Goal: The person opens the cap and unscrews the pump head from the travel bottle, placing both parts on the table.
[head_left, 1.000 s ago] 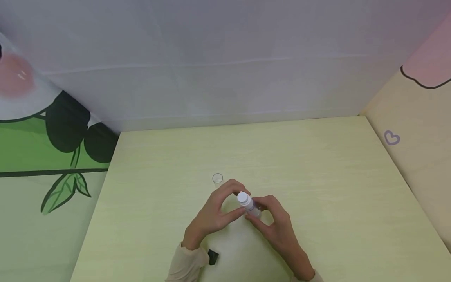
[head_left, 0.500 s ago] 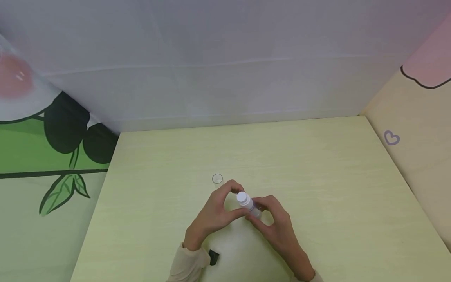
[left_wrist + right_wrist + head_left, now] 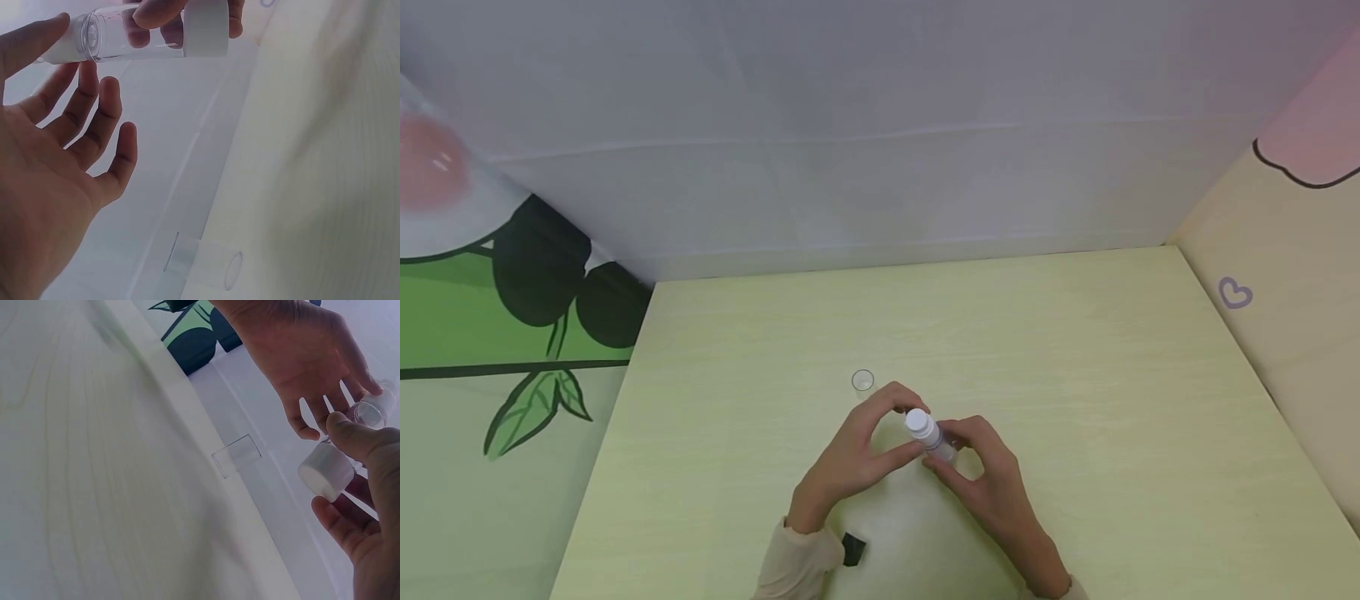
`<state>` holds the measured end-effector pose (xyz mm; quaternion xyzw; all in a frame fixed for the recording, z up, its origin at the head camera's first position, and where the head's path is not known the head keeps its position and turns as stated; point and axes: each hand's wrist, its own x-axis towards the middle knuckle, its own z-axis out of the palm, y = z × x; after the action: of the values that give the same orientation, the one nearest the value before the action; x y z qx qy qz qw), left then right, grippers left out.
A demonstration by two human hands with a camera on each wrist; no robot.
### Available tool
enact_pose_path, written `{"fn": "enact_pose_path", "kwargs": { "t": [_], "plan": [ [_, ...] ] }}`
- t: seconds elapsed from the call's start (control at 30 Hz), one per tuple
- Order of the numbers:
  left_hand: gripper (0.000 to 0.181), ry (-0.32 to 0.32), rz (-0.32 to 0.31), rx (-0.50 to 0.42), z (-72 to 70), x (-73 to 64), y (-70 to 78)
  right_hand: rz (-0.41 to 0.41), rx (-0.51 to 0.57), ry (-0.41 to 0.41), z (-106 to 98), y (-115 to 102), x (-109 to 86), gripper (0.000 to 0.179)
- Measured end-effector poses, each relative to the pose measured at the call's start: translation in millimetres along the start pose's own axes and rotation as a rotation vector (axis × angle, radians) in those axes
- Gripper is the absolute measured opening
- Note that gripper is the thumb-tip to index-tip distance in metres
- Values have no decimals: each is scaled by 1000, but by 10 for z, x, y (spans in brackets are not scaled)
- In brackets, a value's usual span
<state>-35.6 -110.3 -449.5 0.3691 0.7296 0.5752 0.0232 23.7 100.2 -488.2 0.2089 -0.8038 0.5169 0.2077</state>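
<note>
A small clear bottle (image 3: 947, 452) with a white top (image 3: 917, 421) is held tilted above the table, between both hands. The left hand (image 3: 850, 454) pinches the white top between thumb and fingers. Its other fingers fan out below the bottle in the left wrist view. With thumb and fingertips, the right hand (image 3: 992, 471) grips the lower clear body near the white base (image 3: 207, 28). That base faces the camera in the right wrist view, where the right thumb covers part of the body. Past the left fingertips, a clear open-ended cylinder (image 3: 862, 380) stands upright on the table.
The pale wood-look table (image 3: 1060, 350) meets a grey-white cloth wall (image 3: 880, 192) at the back. Printed panels flank it at left and right. A small black piece (image 3: 853, 549) shows beside the left sleeve cuff.
The left thumb and fingers shifted slightly around the white top, then came back, and the top rocked a little with them. The right hand and the clear cylinder stayed in place.
</note>
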Motion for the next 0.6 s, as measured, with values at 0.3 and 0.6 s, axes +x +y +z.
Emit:
{"fn": "enact_pose_path", "kwargs": {
  "t": [0.3,0.6],
  "plan": [
    [40,22,-116,51,14,-41,11,11,-4,-9,25,-51,-24,54],
    [46,-60,-50,2,-29,-98,50,-32,-6,23,56,-89,-56,56]
  ]
}}
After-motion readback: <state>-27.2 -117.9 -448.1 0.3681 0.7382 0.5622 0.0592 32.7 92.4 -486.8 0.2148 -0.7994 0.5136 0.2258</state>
